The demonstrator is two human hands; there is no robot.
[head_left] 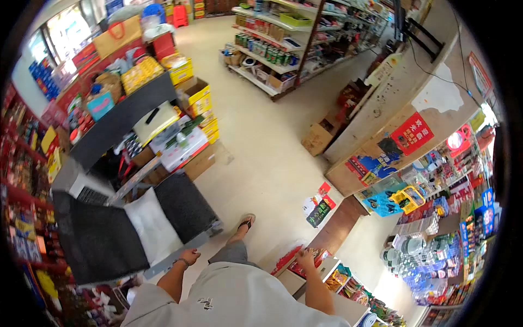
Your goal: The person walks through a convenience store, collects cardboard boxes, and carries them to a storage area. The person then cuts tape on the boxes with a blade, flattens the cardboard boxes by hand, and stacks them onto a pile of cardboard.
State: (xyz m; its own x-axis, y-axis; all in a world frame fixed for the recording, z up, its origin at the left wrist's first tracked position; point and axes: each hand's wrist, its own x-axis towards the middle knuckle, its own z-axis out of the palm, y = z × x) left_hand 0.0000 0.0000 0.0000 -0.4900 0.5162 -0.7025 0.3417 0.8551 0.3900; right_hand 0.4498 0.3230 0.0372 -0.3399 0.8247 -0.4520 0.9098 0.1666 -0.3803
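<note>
My left hand hangs beside the grey-edged end of a black-topped counter, a bracelet or watch on its wrist. Its fingers are curled in, and nothing shows in them. On the other side of my body, my right hand is over the corner of a low white shelf unit, close to a red package. Those fingers look apart, with no held object visible; whether they touch the package I cannot tell. A white cloth or paper sheet lies across the black counter.
Yellow cartons are stacked left of the aisle. A goods shelf stands ahead, with an open cardboard box by the partition wall. Packed bottles stand at the right. A floor sticker lies near the brown threshold.
</note>
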